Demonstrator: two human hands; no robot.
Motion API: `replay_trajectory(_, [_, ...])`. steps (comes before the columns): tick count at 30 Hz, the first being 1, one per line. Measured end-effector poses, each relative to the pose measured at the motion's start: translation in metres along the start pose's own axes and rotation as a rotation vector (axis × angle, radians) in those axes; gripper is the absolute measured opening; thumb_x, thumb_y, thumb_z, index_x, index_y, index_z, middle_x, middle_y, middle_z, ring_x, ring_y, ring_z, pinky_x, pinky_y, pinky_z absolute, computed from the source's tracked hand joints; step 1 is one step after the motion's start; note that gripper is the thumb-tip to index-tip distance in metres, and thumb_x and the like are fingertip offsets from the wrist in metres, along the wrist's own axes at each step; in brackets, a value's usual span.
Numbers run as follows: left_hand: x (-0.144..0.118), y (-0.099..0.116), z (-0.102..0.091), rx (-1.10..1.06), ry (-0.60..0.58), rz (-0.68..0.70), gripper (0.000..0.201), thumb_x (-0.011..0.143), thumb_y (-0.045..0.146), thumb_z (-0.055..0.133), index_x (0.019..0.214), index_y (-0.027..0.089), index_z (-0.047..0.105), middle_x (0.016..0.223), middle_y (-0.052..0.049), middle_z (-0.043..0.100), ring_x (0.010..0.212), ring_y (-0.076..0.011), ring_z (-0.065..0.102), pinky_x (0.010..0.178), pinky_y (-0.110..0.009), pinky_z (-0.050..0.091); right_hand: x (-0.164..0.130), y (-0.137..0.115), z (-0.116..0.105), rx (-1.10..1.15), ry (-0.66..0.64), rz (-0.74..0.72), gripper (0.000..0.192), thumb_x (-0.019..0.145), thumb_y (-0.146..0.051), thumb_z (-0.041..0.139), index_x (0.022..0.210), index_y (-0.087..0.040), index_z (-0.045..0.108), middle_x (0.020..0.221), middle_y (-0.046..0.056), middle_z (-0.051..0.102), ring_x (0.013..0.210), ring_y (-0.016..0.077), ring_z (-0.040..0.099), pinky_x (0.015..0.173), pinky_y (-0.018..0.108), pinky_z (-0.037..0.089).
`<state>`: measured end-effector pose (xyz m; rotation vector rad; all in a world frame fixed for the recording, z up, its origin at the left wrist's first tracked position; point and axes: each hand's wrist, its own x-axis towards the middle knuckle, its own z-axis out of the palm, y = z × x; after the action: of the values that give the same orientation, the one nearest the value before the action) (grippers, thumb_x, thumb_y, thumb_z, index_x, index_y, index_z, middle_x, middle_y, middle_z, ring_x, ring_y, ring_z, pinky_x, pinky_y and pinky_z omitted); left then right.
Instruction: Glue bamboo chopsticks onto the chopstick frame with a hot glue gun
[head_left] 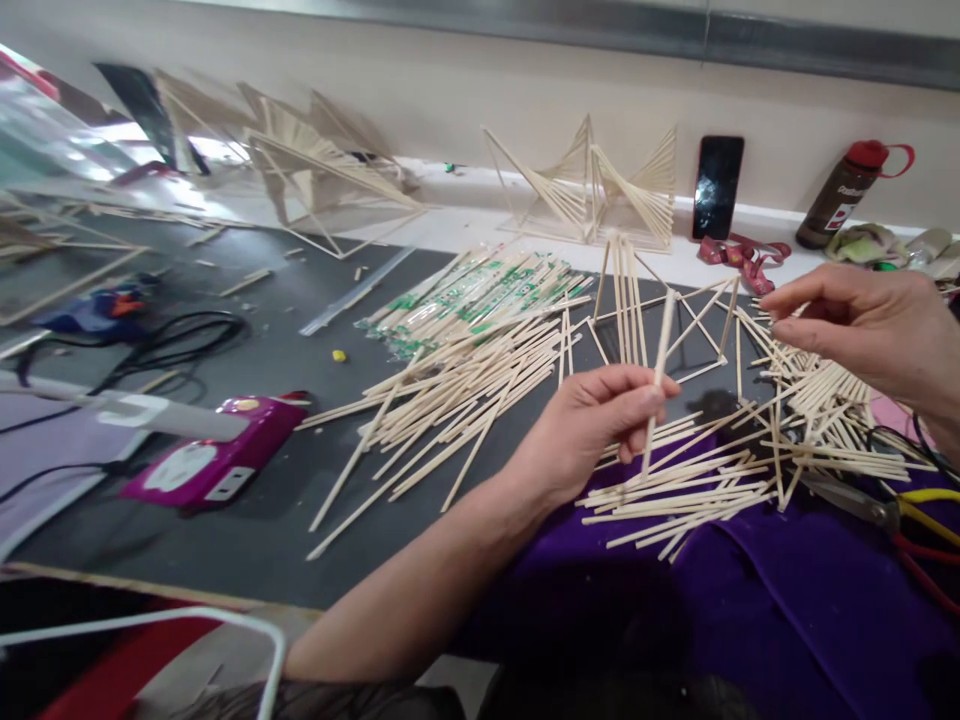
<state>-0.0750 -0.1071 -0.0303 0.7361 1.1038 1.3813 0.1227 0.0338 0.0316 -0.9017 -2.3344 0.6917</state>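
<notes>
Closest in, purple cloth [787, 600] drapes over the near edge, and the left hand [592, 425] sits just above it, fingers [637, 400] clamped on one wooden stick [660, 365], held nearly upright so its lower end hangs clear of the loose stick pile [690, 490] under it. To the right, the right hand [862, 325] hovers over more scattered sticks, fingertips pinched together; whether anything sits between them, I cannot tell. Pliers [911, 520] lie at the right edge. Left, a pink glue gun [217, 455] rests on the grey tabletop [285, 330]. Farther back, wrapped chopsticks [480, 290] crowd the middle; a half-built frame [660, 320] stands just behind the held stick. Farthest, a finished stick sculpture [600, 190], phone [718, 187] and bottle [847, 195] line the wall.
</notes>
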Motion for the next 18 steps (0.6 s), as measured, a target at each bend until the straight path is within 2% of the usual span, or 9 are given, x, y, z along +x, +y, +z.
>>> replay_trajectory(2, [-0.001,-0.004,0.011,0.026,-0.08,-0.045,0.011,0.073,0.026,0.073,0.079,0.016,0.073,0.056,0.003,0.057,0.043,-0.0041,0.047,0.04,-0.015,0.035,0.004,-0.012,0.001,0.091,-0.012,-0.036,0.015,0.078,-0.031,0.071,0.09,-0.022,0.077,0.084,0.003,0.072,0.069,0.0142,0.059,0.059,0.027,0.041])
replay_trajectory(5, [-0.001,-0.005,0.022,0.026,-0.135,-0.071,0.014,0.074,0.028,0.073,0.08,0.016,0.073,0.055,0.003,0.054,0.042,-0.0041,0.043,0.041,-0.017,0.034,0.008,-0.03,0.007,0.209,-0.128,-0.065,0.009,0.078,-0.028,0.069,0.075,-0.021,0.075,0.068,0.001,0.066,0.06,0.0121,0.055,0.053,0.026,0.039])
replay_trajectory(8, [0.002,-0.005,0.026,0.012,-0.106,-0.038,0.015,0.074,0.029,0.073,0.081,0.016,0.073,0.055,0.004,0.053,0.043,-0.0038,0.042,0.041,-0.017,0.033,0.012,-0.039,0.014,0.334,-0.201,-0.026,0.009,0.077,-0.023,0.069,0.069,-0.018,0.071,0.059,0.0,0.06,0.053,0.0094,0.051,0.049,0.024,0.037])
replay_trajectory(12, [0.006,-0.007,0.024,0.002,-0.065,-0.002,0.014,0.076,0.029,0.072,0.082,0.017,0.073,0.054,0.004,0.052,0.044,-0.0033,0.044,0.041,-0.015,0.032,0.021,-0.041,0.016,0.449,-0.189,0.029,0.009,0.077,-0.022,0.069,0.072,-0.015,0.069,0.059,0.0,0.06,0.049,0.0078,0.049,0.044,0.022,0.035])
replay_trajectory(18, [0.005,-0.018,0.019,-0.059,-0.009,-0.037,0.014,0.077,0.029,0.072,0.082,0.015,0.075,0.067,-0.001,0.065,0.048,-0.0035,0.05,0.04,-0.014,0.035,0.06,-0.043,0.014,0.496,-0.154,0.023,0.009,0.077,-0.016,0.068,0.069,-0.014,0.066,0.061,0.004,0.062,0.05,0.0085,0.052,0.041,0.021,0.034])
